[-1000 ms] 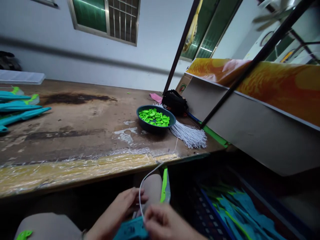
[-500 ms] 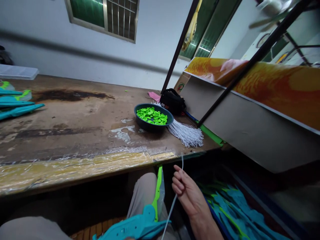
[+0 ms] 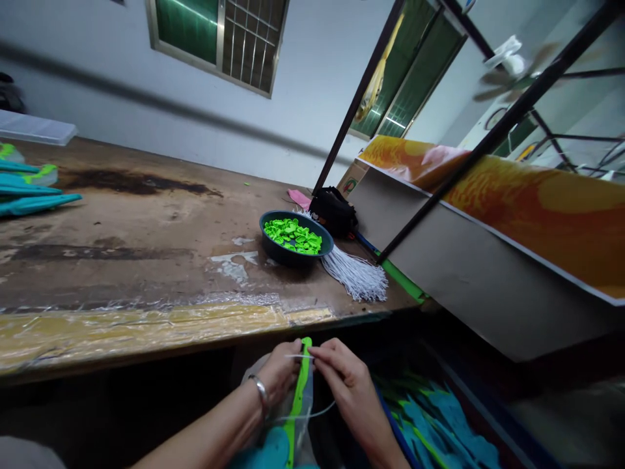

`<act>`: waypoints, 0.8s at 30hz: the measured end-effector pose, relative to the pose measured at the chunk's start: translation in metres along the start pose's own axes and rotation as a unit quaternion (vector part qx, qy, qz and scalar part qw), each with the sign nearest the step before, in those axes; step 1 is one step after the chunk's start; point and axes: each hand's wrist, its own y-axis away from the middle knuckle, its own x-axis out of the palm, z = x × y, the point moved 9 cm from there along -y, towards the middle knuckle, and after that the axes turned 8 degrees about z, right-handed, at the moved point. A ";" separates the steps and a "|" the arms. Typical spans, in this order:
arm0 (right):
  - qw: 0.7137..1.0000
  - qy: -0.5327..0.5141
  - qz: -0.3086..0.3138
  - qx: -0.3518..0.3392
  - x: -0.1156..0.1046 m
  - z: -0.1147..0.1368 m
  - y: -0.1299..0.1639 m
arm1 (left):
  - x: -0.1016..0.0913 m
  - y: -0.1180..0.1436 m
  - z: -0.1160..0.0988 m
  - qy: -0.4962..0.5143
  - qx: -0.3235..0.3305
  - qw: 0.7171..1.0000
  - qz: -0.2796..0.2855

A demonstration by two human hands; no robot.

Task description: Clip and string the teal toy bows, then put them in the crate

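Note:
Below the table's front edge, my left hand (image 3: 279,372) grips the tip of a green and teal plastic piece in a clear bag (image 3: 295,404) that rests on my lap. My right hand (image 3: 344,379) pinches a thin white string (image 3: 299,356) stretched across to the left fingers at that green tip. A loop of the same string hangs below the hands. On the table beyond stand a dark bowl (image 3: 276,246) of small green plastic parts (image 3: 291,234) and a bundle of white strings (image 3: 355,277).
A worn wooden table (image 3: 146,247) has a taped front edge. Teal pieces (image 3: 29,195) lie at its far left. A black pouch (image 3: 332,210) sits behind the bowl. A slanted cardboard board (image 3: 488,273) and black rods stand at the right. Several teal pieces (image 3: 439,423) fill a crate below.
Half a second ago my right hand alone pulled the string upward and the left hand was out of view. Now both hands meet at the green tip, with the string held between them.

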 end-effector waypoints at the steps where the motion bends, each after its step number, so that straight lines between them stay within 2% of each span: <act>1: 1.000 0.005 -0.015 0.002 -0.004 -0.001 0.002 | 0.003 0.002 0.003 0.032 -0.005 0.999 0.007; 5: 0.995 0.039 -0.086 -0.016 -0.020 0.010 0.013 | 0.010 0.021 -0.009 0.102 0.020 0.994 0.028; 10: 0.974 0.131 -0.163 -0.089 -0.030 0.041 0.021 | 0.015 0.034 -0.028 0.093 0.065 0.993 0.034; 17: 0.940 0.256 -0.193 -0.113 -0.021 0.048 0.022 | 0.021 0.038 -0.025 0.067 0.075 0.993 0.055; 24: 0.939 0.261 -0.195 -0.111 -0.018 0.040 0.023 | 0.025 0.039 -0.025 0.069 0.077 0.993 0.059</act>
